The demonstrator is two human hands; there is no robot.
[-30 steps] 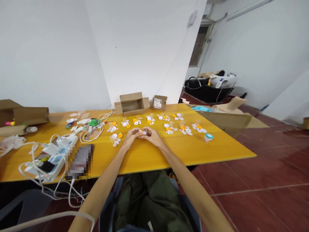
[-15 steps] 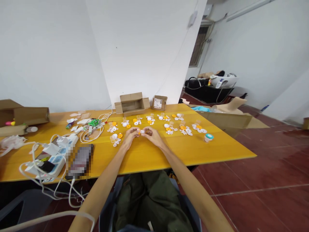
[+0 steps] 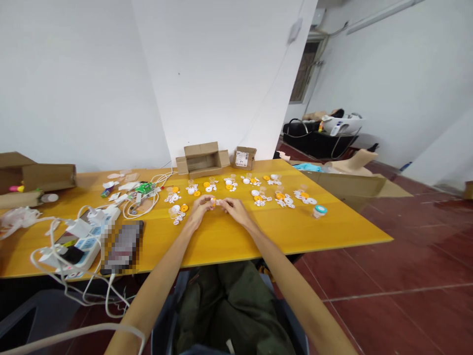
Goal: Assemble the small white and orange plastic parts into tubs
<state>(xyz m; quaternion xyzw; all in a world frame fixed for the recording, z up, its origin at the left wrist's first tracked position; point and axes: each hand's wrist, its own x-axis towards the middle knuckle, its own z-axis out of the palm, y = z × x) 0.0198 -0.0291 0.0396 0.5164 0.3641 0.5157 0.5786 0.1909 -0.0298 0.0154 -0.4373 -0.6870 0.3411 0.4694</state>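
Note:
Both my hands are held close together above the near middle of the yellow table (image 3: 221,241). The fingers of my left hand (image 3: 200,206) are closed on a small orange and white plastic part (image 3: 213,202). My right hand (image 3: 232,207) is pinched just to its right, with a bit of white at the fingertips that is too small to name. Beyond and left of the hands lie loose orange discs (image 3: 184,208), white wheel-like pieces (image 3: 179,217) and a clear cup (image 3: 172,212).
Several similar clusters of parts (image 3: 260,198) spread across the table. A teal-lidded jar (image 3: 319,211) stands at the right. Open cardboard boxes (image 3: 204,160) line the back. At the left are a power strip (image 3: 88,241), tangled white cables and a phone (image 3: 123,246).
The orange and white part has turned in my fingers and shows less of its white side. My right fingertips have drawn slightly away from it. The arms and table items stay put.

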